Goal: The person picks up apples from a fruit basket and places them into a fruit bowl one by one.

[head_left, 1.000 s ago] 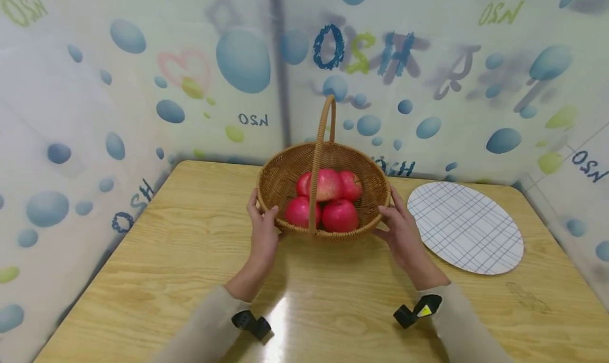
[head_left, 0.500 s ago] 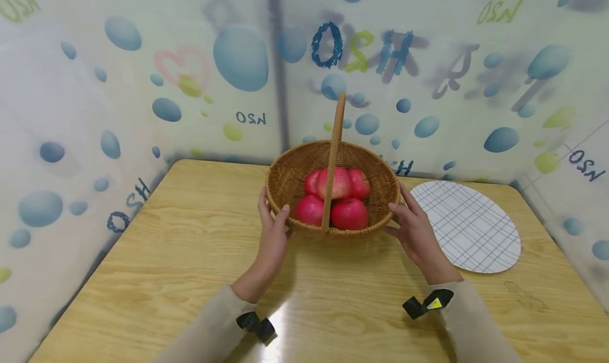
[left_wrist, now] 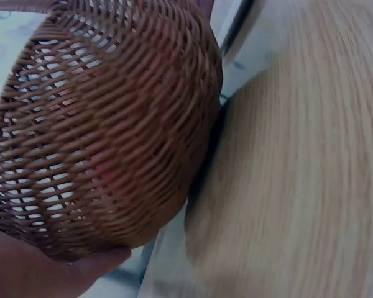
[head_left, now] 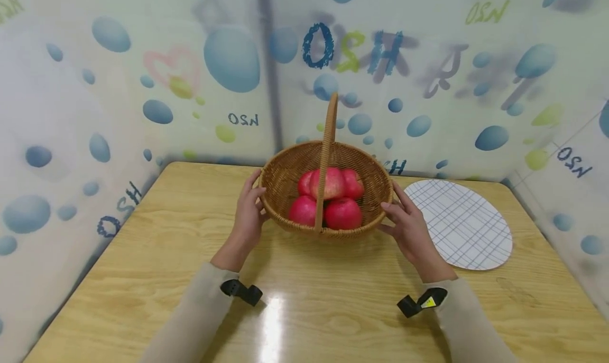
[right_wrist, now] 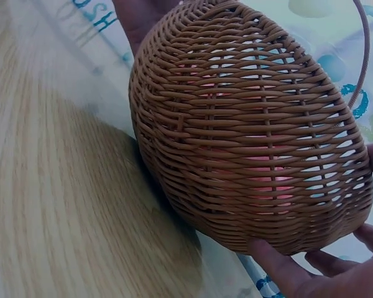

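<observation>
A brown wicker basket (head_left: 285, 180) with a tall arched handle (head_left: 328, 136) stands at the middle back of the table, several red apples (head_left: 343, 213) inside. My left hand (head_left: 247, 210) grips its left end, the thumb by the rim. On the opposite end, my right hand (head_left: 409, 228) holds the rim with its thumb on top and fingers below. Close up in the left wrist view, the woven wall (left_wrist: 105, 124) lets red show through its gaps. Fingers (right_wrist: 280, 267) of the right hand press the underside of the weave in the right wrist view. The basket's bottom casts a dark shadow on the wood.
A round white plate or mat with a blue check pattern (head_left: 461, 225) lies to the right, behind the right forearm. The wooden table (head_left: 142, 278) ends at a patterned wall covering (head_left: 238, 62) at the back and both sides.
The basket has shifted a little to the right, nearer the checked round. My left hand has moved back along the basket's left side. The head view has turned slightly.
</observation>
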Tool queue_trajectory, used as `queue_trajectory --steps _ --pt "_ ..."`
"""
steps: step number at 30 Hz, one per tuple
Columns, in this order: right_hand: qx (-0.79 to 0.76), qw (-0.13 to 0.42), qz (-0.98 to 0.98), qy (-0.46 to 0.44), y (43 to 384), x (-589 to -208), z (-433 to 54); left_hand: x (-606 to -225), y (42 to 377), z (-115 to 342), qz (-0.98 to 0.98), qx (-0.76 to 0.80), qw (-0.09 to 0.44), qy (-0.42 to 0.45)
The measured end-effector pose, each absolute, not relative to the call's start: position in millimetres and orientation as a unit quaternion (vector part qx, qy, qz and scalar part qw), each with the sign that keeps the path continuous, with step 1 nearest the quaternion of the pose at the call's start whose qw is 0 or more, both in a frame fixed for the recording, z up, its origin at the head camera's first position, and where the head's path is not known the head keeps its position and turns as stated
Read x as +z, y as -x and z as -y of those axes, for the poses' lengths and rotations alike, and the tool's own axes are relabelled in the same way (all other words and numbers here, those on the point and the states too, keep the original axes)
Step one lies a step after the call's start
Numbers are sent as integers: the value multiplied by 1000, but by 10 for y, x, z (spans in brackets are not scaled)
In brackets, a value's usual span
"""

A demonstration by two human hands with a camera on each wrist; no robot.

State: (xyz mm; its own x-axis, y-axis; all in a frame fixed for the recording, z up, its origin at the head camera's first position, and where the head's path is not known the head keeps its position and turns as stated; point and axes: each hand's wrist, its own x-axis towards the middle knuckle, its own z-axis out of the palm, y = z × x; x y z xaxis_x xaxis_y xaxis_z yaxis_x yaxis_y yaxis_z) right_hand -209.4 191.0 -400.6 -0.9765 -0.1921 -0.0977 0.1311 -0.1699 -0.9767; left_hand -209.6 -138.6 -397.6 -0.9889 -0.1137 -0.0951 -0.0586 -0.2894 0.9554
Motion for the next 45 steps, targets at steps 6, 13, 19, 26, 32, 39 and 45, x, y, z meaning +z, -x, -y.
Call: queue_trajectory --steps 6,13,19,26,32,39,45 --pt "-764 96 -638 14 2059 -3985 -1858 -3999 2136 1455 600 -798 -8 -52" --pt "-760 102 -642 7 2014 -3974 -1850 -4012 2152 1512 612 -789 -34 -39" --pt "-749 106 -654 25 2036 -3953 -1874 -4027 2175 1533 610 -791 -35 -39" --pt "-679 85 -728 42 2054 -3900 -1915 -4036 2170 1528 612 -788 -29 -53" --pt "-587 -18 -806 77 2031 -3779 -1937 -4058 2203 1533 616 -785 -30 -56" --pt "-520 -64 -839 149 2065 -3586 -1908 -4056 2226 1521 609 -791 -32 -49" --pt "-486 -45 -852 191 2188 -3447 -1769 -4072 2210 1544 614 -787 -30 -55"
